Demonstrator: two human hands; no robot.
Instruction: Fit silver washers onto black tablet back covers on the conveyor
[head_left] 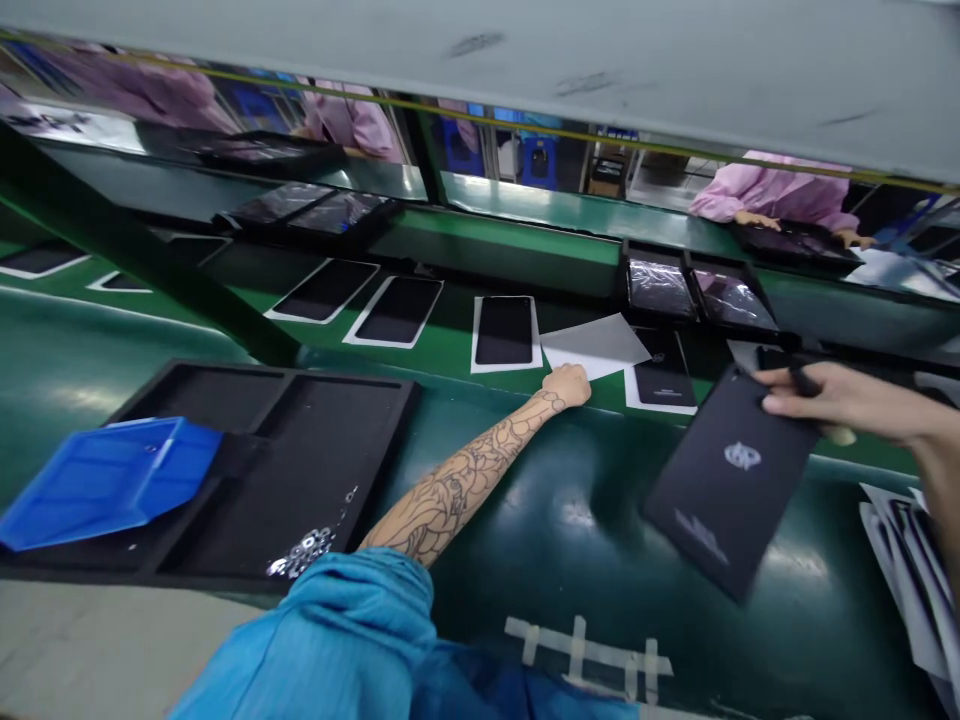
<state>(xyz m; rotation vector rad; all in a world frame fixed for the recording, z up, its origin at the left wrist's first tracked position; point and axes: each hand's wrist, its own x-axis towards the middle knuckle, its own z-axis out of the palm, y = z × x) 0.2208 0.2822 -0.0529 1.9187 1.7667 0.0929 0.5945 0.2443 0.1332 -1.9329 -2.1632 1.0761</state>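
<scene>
Fingers of the left hand (568,385) curled at a white sheet (598,340), tips hidden, grip impossible to tell, while the right hand (840,395) pinched a blurred black panel (731,490) over the glossy green table (525,510). An overhead board (465,65) partly hid a pink-clad person (787,195) beyond the table's far edge, and papers (904,580) rightward ran out of view.

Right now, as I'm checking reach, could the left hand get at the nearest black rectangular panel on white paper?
Probably yes: the black rectangular panel lies close beside the left hand, and nothing raised stands between them.
</scene>
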